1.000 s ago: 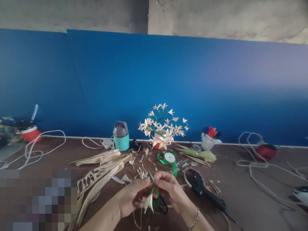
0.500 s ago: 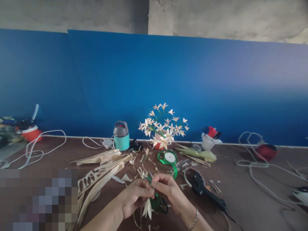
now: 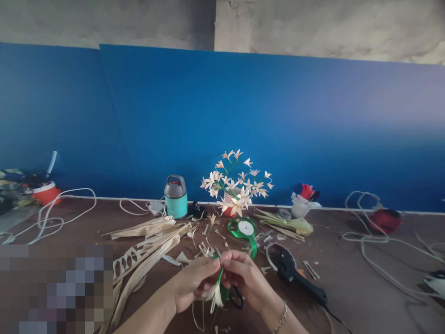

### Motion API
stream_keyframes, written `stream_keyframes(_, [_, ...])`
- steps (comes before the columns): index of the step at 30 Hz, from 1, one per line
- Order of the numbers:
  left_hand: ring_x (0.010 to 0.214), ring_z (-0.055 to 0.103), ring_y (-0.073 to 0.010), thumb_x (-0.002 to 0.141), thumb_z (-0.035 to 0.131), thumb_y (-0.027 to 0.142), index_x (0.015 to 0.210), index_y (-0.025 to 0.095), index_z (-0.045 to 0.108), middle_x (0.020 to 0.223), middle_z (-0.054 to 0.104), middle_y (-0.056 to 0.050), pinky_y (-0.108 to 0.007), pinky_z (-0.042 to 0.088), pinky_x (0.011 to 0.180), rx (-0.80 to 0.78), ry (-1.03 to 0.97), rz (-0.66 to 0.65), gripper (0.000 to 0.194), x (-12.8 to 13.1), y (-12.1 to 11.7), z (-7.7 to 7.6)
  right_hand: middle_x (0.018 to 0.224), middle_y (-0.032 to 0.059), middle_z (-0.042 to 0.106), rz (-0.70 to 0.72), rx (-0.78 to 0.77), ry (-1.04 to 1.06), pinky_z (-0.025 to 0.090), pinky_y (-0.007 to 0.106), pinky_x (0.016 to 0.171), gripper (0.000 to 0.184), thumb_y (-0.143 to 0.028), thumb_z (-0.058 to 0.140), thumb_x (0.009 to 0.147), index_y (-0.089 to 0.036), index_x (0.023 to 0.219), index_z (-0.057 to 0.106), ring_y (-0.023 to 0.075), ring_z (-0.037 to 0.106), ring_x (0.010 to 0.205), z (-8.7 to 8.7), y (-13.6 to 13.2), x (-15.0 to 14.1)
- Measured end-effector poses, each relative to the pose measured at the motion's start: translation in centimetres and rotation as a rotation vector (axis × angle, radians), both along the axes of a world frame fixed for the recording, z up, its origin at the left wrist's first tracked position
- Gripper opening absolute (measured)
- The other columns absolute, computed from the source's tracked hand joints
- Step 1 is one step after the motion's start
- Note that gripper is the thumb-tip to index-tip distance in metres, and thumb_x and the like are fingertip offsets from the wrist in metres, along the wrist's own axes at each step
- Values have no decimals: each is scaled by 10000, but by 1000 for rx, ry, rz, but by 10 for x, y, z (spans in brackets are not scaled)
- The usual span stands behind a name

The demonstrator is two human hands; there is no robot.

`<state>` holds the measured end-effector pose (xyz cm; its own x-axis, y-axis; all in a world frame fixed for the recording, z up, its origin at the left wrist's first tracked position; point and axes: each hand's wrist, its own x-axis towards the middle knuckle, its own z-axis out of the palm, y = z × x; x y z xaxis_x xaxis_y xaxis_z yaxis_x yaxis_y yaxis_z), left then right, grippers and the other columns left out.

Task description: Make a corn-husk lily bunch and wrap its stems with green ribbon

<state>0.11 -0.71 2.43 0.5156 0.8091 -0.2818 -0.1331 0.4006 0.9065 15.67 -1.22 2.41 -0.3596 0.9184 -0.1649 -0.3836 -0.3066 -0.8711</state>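
A pale cream flower (image 3: pixel 217 298) with a green-wrapped stem hangs head down between my hands. My left hand (image 3: pixel 194 280) is closed, thumb and fingers pinching the stem near its upper end. My right hand (image 3: pixel 245 273) pinches at the same stem from the other side, its fingertips almost touching the left thumb. Scissors lie under the hands; one black handle loop (image 3: pixel 238 299) shows below my right hand. Beyond the fingers sits a spool of green ribbon (image 3: pixel 246 227) with a loose tail. Small cream scraps lie around it.
Behind stands a pot of cream flowers (image 3: pixel 231 197). Dried husks (image 3: pixel 153 253) spread at the left, a black glue gun (image 3: pixel 301 278) lies at the right. A teal container (image 3: pixel 175 199) stands at the back, near a white cup (image 3: pixel 302 205). White cables (image 3: pixel 365 239) loop at far right.
The flower has turned between my fingers, and its green stem now shows plainly. My left thumb has shifted up along it. The right hand has barely moved.
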Motion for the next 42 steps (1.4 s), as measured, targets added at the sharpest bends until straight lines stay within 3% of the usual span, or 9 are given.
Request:
stream_keyframes(3, [482, 408, -66, 689, 628, 465, 703, 131, 647, 629, 583, -13, -179, 278, 432, 138, 89, 203, 335, 0, 4, 3, 511, -51, 493, -99, -176, 192, 210, 152, 387, 218, -247, 725, 593, -137, 605, 538, 45, 428, 446, -3, 3, 1])
stream_keyframes(5, [681, 535, -128, 686, 659, 347, 851, 170, 671, 829, 631, -41, -220, 415, 598, 368, 152, 295, 242, -1, 5, 3, 531, -61, 481, -111, -279, 302, 201, 144, 374, 205, -224, 726, 583, -142, 618, 541, 34, 397, 442, -5, 5, 2])
stream_keyframes(8, [983, 520, -202, 705, 627, 201, 1020, 264, 655, 1109, 566, -56, -304, 421, 839, 690, 215, 277, 322, -1, 2, 0, 545, -54, 494, -84, -365, 374, 192, 136, 362, 186, -208, 722, 581, -135, 631, 558, 30, 390, 435, -8, 3, -1])
stream_keyframes(11, [1019, 510, -224, 753, 575, 190, 956, 292, 689, 1093, 558, -62, -345, 432, 846, 816, 250, 259, 254, 0, -1, -1, 555, -40, 513, -29, -393, 382, 202, 124, 368, 161, -190, 708, 584, -125, 654, 578, 32, 413, 445, -11, -1, -6])
stream_keyframes(14, [903, 555, -219, 768, 578, 269, 751, 244, 724, 995, 587, -68, -334, 464, 749, 801, 254, 326, 149, 1, -3, 2, 554, -25, 525, 11, -337, 273, 197, 131, 362, 143, -214, 685, 605, -119, 642, 584, 40, 430, 443, -10, -5, -11])
stream_keyframes(19, [783, 565, -191, 692, 657, 378, 528, 169, 649, 857, 594, -56, -297, 443, 699, 659, 224, 427, 265, 3, -1, 7, 575, -32, 545, -50, -98, -18, 191, 148, 347, 200, -286, 706, 624, -141, 729, 616, 31, 404, 406, -2, -7, -15])
stream_keyframes(27, [706, 515, -165, 628, 712, 381, 467, 158, 522, 607, 502, 0, -235, 378, 589, 359, 26, 327, 335, 6, 0, 10, 452, -56, 464, -12, 107, -235, 184, 163, 362, 264, -380, 677, 674, -118, 695, 649, 23, 307, 364, -1, -10, -15])
stream_keyframes(35, [745, 487, -150, 702, 657, 360, 551, 150, 607, 724, 483, -5, -257, 386, 692, 428, 38, 268, 263, 5, -1, 14, 429, -43, 455, -80, 176, -380, 144, 188, 350, 424, -547, 661, 630, -124, 633, 683, 25, 251, 353, -2, -7, -11])
stream_keyframes(42, [747, 506, -161, 761, 593, 342, 628, 155, 644, 750, 508, -19, -267, 399, 707, 555, 145, 251, 236, 4, -3, 14, 417, -37, 413, -155, 255, -405, 180, 201, 393, 381, -497, 725, 564, -125, 504, 666, 47, 261, 408, -2, -4, -12])
